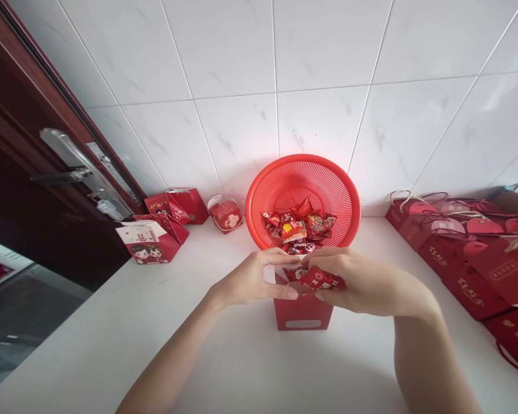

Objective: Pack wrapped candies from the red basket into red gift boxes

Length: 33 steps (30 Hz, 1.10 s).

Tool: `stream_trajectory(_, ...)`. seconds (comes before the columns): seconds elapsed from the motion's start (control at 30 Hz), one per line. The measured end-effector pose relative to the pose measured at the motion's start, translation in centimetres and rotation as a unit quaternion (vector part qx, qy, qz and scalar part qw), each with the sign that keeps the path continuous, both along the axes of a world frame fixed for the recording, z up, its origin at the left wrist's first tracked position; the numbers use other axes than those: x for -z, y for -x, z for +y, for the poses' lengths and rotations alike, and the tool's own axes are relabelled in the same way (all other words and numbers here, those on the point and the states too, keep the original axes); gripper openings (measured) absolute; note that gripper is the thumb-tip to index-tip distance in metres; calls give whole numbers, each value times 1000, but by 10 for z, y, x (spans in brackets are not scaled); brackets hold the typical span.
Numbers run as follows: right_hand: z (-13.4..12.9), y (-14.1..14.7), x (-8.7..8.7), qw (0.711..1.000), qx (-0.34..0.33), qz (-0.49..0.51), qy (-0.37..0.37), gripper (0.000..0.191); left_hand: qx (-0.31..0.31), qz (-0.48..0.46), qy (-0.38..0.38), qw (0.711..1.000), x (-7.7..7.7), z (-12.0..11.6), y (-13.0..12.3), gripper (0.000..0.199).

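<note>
A red gift box (303, 312) with a pale oval label stands upright on the white table, its top open. My left hand (259, 277) grips the box's left upper edge, fingers behind and thumb in front. At the opening, my right hand (349, 280) is closed on a red wrapped candy (322, 279) with a flower pattern. Part of that candy is hidden by the fingers. Just behind the box leans a red plastic basket (254, 201), and several wrapped snacks (294, 230) lie in its lower part.
Folded red boxes (157, 238) stand at the left, beside a small red and white box (225, 214). Several red gift bags (453, 259) with cord handles line the right side. A tiled wall (233, 126) rises behind the table (190, 322); a dark door (21, 132) is at left.
</note>
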State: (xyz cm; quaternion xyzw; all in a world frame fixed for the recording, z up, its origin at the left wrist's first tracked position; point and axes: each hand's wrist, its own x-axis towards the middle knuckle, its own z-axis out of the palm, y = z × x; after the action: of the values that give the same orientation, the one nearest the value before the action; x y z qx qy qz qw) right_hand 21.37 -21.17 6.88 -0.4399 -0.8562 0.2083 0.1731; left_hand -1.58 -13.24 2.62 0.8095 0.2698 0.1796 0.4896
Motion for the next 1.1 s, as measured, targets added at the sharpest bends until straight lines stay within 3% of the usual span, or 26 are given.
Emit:
stream_trajectory(0.2, -9, -13, -10, 995, 17, 91, -37, 6, -14, 16, -13, 1000, 1, 1, 0, 63)
stream_trajectory(0.37, -8, -15, -15, 983, 53, 175, 18, 19, -20, 26, 3, 999, 1, 0, -1, 64)
stream_trajectory(0.57, 8, -8, -3, 982, 31, 161, 91, 6, -17, 12, 8, 1000, -1, 0, -1, 61)
stream_trajectory(0.8, 11, -1, 3, 993, 27, 83, 85, 20, 5, 8, -28, 1000, -4, 1, -2, 51)
stream_trajectory(1.1, 9, 6, 0, 997, -42, 29, 64, 16, 2, 8, -28, 1000, 2, 3, 0, 68)
